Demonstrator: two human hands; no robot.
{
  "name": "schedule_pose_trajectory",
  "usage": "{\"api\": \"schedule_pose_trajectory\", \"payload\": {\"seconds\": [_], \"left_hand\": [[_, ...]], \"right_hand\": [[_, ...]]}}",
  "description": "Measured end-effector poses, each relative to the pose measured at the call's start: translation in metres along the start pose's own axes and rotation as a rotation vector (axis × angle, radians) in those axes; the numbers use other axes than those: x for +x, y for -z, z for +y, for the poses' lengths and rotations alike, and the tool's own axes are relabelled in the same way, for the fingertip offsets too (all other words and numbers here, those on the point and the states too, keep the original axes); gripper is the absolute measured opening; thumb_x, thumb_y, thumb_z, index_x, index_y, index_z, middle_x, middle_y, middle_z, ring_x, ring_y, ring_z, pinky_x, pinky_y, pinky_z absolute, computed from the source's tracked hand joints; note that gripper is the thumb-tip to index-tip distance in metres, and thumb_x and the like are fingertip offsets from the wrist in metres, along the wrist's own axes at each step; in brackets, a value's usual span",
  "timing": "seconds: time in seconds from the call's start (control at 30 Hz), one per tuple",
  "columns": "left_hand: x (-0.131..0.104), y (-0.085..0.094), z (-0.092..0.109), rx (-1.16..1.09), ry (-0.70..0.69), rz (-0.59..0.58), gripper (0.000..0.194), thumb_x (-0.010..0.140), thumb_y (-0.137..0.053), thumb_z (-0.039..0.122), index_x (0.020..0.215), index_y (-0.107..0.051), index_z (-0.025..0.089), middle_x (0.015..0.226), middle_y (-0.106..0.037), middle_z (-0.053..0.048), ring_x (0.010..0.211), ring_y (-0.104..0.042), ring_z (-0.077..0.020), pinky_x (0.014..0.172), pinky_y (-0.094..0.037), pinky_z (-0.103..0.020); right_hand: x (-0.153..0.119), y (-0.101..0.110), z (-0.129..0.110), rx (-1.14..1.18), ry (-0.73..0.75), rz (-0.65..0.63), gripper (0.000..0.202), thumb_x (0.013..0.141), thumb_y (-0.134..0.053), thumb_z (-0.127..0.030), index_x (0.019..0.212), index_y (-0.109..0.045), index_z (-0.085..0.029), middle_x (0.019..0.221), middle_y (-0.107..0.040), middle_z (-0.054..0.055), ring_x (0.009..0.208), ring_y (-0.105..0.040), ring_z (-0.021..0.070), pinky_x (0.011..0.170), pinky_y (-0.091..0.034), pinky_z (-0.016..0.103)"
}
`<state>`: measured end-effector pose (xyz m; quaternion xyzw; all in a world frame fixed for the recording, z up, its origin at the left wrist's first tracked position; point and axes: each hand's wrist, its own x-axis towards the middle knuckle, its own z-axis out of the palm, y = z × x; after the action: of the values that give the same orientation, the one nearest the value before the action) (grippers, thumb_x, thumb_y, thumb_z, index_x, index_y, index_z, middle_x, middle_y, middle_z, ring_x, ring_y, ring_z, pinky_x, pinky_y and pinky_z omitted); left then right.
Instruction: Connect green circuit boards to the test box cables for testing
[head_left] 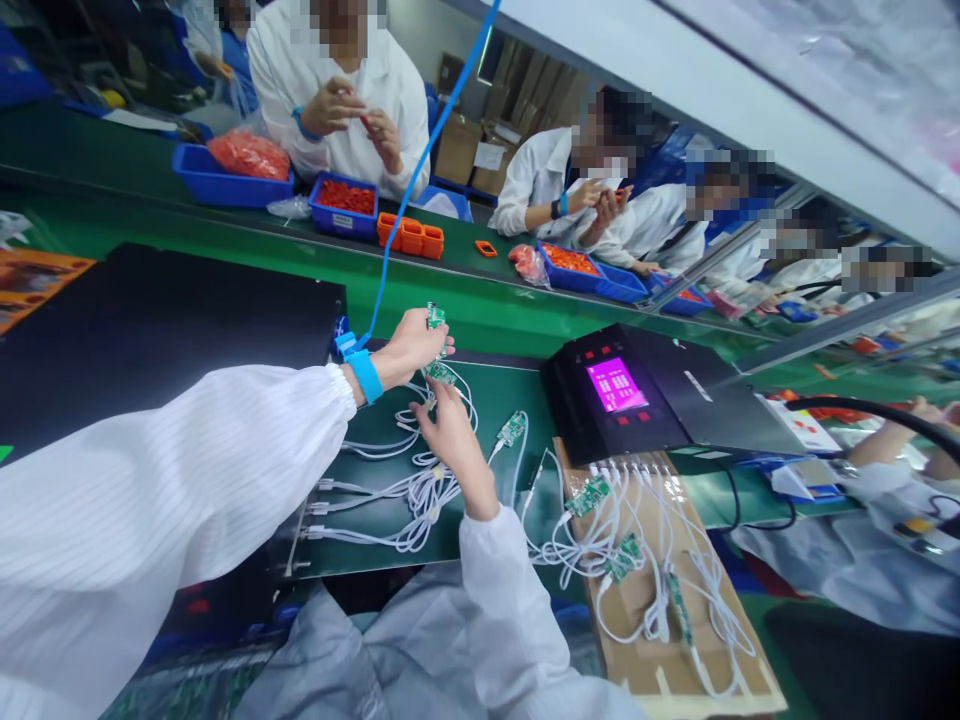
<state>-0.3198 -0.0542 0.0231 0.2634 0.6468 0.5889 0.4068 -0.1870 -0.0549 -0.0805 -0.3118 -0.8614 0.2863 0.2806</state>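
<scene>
- Reference point: the black instrument (660,385), its magenta display (616,385) lit, standing on the green bench (506,385).
- Left hand (415,345): to the left of the instrument, pinching the lower part of a green circuit board (436,316). The upper end projects past the fingers, a hold that presumably leaves that end accessible.
- Blue wrist strap (366,377): on the left wrist, with a blue cord (409,195) rising left of the instrument. Judged to be antistatic protection for handling bare boards.
- Right hand (454,435): left of the instrument, just nearer the wearer than the left hand. Fingertips are at the edge of a second circuit board (441,373), thumb set apart; whether they grip it cannot be told.
- Third circuit board (513,429): on the bench, between the right hand and the instrument, a white plug at its end.
- White cables (420,510): left of the instrument, gathered in coils, probably to keep spare length tidy.
- Cardboard sheet (634,660): on the instrument's near side, bearing further boards (590,495) and leads; likely a protective base.
- Orange frames (410,237): beyond the instrument, leftward, beside a blue bin (343,222) of orange parts, near co-workers in white coats.
</scene>
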Motion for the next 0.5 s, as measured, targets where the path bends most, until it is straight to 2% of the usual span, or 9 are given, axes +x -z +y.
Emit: {"api": "schedule_pose_trajectory", "payload": {"seconds": [0.07, 0.13, 0.2, 0.23, 0.3, 0.37, 0.43, 0.5], "left_hand": [[-0.004, -0.001, 0.001, 0.005, -0.01, -0.032, 0.015, 0.1, -0.052, 0.006, 0.088, -0.055, 0.014, 0.082, -0.066, -0.006, 0.071, -0.07, -0.0156, 0.067, -0.053, -0.027], [-0.007, -0.002, 0.001, 0.039, -0.026, -0.063, 0.017, 0.098, -0.055, 0.004, 0.084, -0.056, 0.013, 0.081, -0.067, -0.007, 0.073, -0.071, -0.0162, 0.067, -0.052, -0.027], [-0.008, -0.003, 0.0, 0.078, -0.039, -0.099, 0.019, 0.096, -0.06, 0.003, 0.08, -0.057, 0.013, 0.08, -0.066, -0.007, 0.075, -0.071, -0.0167, 0.067, -0.05, -0.026], [-0.008, -0.003, -0.001, 0.1, -0.049, -0.119, 0.019, 0.094, -0.061, 0.003, 0.079, -0.058, 0.013, 0.079, -0.066, -0.007, 0.075, -0.071, -0.0169, 0.066, -0.049, -0.026], [-0.007, -0.002, -0.003, 0.149, -0.065, -0.16, 0.017, 0.092, -0.065, 0.005, 0.077, -0.06, 0.012, 0.079, -0.066, -0.006, 0.076, -0.07, -0.0167, 0.066, -0.046, -0.026], [-0.008, -0.002, -0.006, 0.211, -0.053, -0.199, 0.015, 0.089, -0.072, 0.01, 0.077, -0.063, 0.013, 0.076, -0.065, -0.005, 0.073, -0.067, -0.016, 0.066, -0.045, -0.027], [-0.009, -0.001, -0.008, 0.262, -0.015, -0.24, 0.016, 0.082, -0.081, 0.015, 0.077, -0.065, 0.014, 0.071, -0.063, -0.004, 0.068, -0.061, -0.0153, 0.066, -0.044, -0.028], [-0.01, -0.001, -0.009, 0.289, 0.002, -0.275, 0.024, 0.073, -0.089, 0.018, 0.077, -0.065, 0.016, 0.067, -0.06, -0.001, 0.065, -0.057, -0.0149, 0.064, -0.042, -0.028]], "right_hand": [[-0.024, 0.02, 0.0, -0.044, 0.038, 0.058, 0.042, 0.098, -0.062, -0.033, 0.137, -0.062, -0.019, 0.143, -0.061, 0.017, 0.138, -0.056, 0.0285, 0.117, -0.046, 0.046], [-0.053, 0.043, 0.003, -0.11, -0.006, 0.204, 0.035, 0.101, -0.058, -0.038, 0.129, -0.066, -0.019, 0.138, -0.063, 0.017, 0.134, -0.058, 0.0283, 0.114, -0.047, 0.048], [-0.085, 0.06, 0.006, -0.171, -0.116, 0.296, 0.03, 0.103, -0.054, -0.041, 0.115, -0.07, -0.019, 0.119, -0.069, 0.015, 0.115, -0.067, 0.0272, 0.101, -0.053, 0.045], [-0.102, 0.064, 0.006, -0.178, -0.18, 0.273, 0.03, 0.104, -0.053, -0.043, 0.106, -0.071, -0.019, 0.106, -0.071, 0.012, 0.099, -0.07, 0.0248, 0.091, -0.056, 0.041], [-0.133, 0.063, 0.003, -0.142, -0.295, 0.129, 0.033, 0.104, -0.052, -0.046, 0.093, -0.068, -0.02, 0.081, -0.069, 0.005, 0.069, -0.066, 0.0186, 0.069, -0.052, 0.032], [-0.155, 0.051, -0.002, -0.081, -0.359, -0.003, 0.037, 0.103, -0.055, -0.051, 0.083, -0.064, -0.021, 0.064, -0.062, -0.002, 0.053, -0.056, 0.0147, 0.057, -0.044, 0.028], [-0.163, 0.038, -0.009, -0.06, -0.379, -0.004, 0.041, 0.101, -0.058, -0.056, 0.077, -0.059, -0.022, 0.057, -0.054, -0.005, 0.048, -0.05, 0.0129, 0.053, -0.038, 0.027], [-0.156, 0.03, -0.012, -0.096, -0.383, 0.116, 0.043, 0.102, -0.055, -0.057, 0.077, -0.057, -0.022, 0.058, -0.052, -0.005, 0.049, -0.048, 0.0125, 0.054, -0.038, 0.026]]}}
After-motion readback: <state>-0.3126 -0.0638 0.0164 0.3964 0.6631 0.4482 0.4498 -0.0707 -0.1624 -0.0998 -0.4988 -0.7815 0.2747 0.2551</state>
